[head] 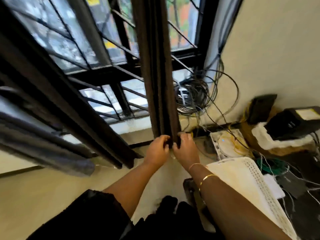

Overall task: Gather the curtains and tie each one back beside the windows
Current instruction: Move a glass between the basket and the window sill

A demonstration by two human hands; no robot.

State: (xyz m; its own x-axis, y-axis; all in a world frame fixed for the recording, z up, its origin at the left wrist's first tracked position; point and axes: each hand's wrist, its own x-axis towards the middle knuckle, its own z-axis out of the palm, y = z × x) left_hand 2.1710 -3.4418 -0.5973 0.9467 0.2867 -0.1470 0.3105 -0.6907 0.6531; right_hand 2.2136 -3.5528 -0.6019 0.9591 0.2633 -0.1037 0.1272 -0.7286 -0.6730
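Head view: pinching curtain [155, 75] with left hand [156, 150] and right hand [186, 150], fingers [164, 138] clamped on its folds, likely bunching for tying beside window [72, 42].

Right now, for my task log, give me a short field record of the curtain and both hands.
curtain: brown curtain gathered into a narrow bundle before the window
left hand: grips the bundle's lower end
right hand: grips it beside the left
tie: none visible
second curtain: hangs at left, unheld
nearby: tangled cables right of the bundle
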